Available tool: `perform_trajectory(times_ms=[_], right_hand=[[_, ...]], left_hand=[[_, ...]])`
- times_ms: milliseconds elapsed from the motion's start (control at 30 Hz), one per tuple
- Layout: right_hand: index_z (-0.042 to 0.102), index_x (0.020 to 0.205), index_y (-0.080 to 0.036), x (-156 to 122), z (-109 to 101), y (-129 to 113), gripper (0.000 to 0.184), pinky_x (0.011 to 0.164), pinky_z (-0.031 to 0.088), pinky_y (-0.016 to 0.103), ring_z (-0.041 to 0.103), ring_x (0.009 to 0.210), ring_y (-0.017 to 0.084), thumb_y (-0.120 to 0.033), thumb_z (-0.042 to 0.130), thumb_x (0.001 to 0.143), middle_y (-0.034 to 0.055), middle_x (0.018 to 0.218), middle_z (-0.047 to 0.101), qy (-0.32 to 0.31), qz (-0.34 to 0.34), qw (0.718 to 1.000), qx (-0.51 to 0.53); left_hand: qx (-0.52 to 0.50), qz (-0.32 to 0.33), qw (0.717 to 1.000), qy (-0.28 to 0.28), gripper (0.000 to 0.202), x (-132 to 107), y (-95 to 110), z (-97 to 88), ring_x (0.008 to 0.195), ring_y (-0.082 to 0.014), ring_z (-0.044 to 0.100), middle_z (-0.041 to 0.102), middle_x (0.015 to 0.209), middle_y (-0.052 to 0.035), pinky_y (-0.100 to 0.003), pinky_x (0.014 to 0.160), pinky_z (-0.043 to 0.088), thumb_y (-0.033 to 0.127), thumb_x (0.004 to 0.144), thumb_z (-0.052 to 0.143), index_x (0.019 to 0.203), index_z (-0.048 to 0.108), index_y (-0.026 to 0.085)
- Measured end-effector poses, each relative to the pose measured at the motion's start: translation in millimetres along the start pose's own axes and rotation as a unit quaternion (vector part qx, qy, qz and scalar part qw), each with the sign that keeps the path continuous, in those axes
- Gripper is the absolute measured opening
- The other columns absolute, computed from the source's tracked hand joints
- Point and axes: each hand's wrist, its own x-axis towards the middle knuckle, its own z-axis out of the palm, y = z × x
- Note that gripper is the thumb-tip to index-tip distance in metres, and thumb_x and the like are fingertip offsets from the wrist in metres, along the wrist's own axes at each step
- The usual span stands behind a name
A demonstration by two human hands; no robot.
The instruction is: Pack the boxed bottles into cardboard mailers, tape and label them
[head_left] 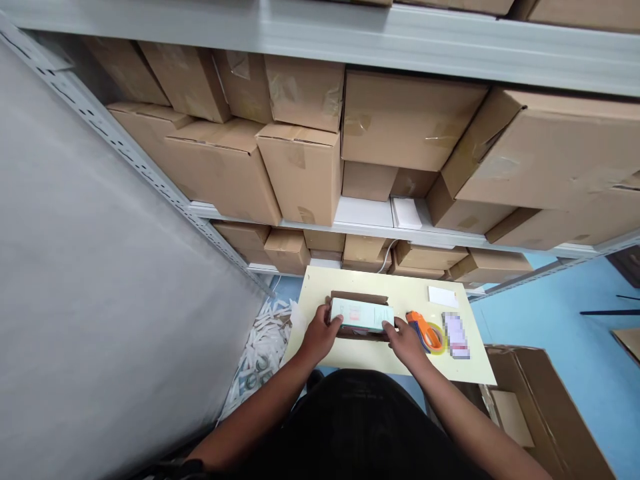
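Observation:
A flat pale green-white box (361, 313) is held over a small open brown carton (359, 300) on a pale yellow table (350, 357). My left hand (320, 333) grips the flat box's left end, fingers curled round it. My right hand (406, 341) pinches its right end from the near side. An orange tape dispenser (425, 331) with a yellowish tape roll lies just right of my right hand.
A white card (443, 297) and a blurred small packet (456, 335) lie on the table's right. Metal shelves (370, 217) stacked with cardboard boxes stand behind. An open cardboard box (545, 413) sits on the blue floor at right. White scraps (265, 347) litter the floor at left.

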Motion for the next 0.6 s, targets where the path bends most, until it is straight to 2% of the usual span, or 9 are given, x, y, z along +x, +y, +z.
perform_trajectory(times_ms=[133,267,400,500,600], right_hand=[[0.073,0.103,-0.021,5.9,8.7,5.9,0.036,0.08,0.048,0.034,0.069,0.098,0.029,-0.05,0.052,0.094,0.0115,0.105,0.074,0.011,-0.033,0.995,-0.093],[0.072,0.101,-0.019,15.8,15.2,4.0,0.037,0.079,0.047,0.036,0.069,0.099,0.031,-0.049,0.051,0.096,0.0162,0.106,0.074,0.004,-0.011,0.985,-0.173],[0.071,0.094,-0.019,25.5,20.2,-0.5,0.036,0.077,0.047,0.036,0.07,0.096,0.032,-0.05,0.054,0.096,0.0172,0.097,0.076,-0.011,0.006,0.979,-0.204],[0.071,0.094,-0.019,32.0,26.1,-1.1,0.032,0.077,0.047,0.035,0.07,0.097,0.032,-0.048,0.056,0.094,0.0167,0.098,0.076,-0.028,0.014,0.976,-0.214],[0.069,0.094,-0.02,35.5,33.2,1.5,0.023,0.074,0.045,0.034,0.07,0.097,0.032,-0.039,0.059,0.09,0.0151,0.099,0.076,-0.035,0.027,0.975,-0.219]], left_hand=[[0.175,0.074,0.982,-0.009,0.02,4.8,-15.0,-2.7,0.123,-0.0312,0.059,0.069,0.121,-0.0137,-0.043,0.11,0.042,0.032,0.091,0.059,0.102,0.07,0.019],[0.308,0.031,0.95,-0.041,0.016,11.2,-32.3,5.1,0.114,-0.0304,0.06,0.067,0.113,-0.0132,-0.042,0.105,0.042,0.027,0.091,0.057,0.089,0.07,0.019],[0.335,0.012,0.942,-0.029,0.017,16.0,-44.4,8.9,0.114,-0.03,0.059,0.063,0.114,-0.0131,-0.04,0.103,0.042,0.029,0.092,0.055,0.093,0.07,0.018],[0.324,0.026,0.945,-0.026,0.015,18.3,-47.9,8.1,0.112,-0.0294,0.059,0.062,0.11,-0.0128,-0.039,0.103,0.042,0.027,0.089,0.059,0.095,0.069,0.017],[0.292,0.033,0.956,-0.013,0.019,20.4,-47.8,9.1,0.109,-0.0278,0.06,0.06,0.114,-0.0134,-0.039,0.103,0.044,0.021,0.084,0.063,0.101,0.069,0.016]])
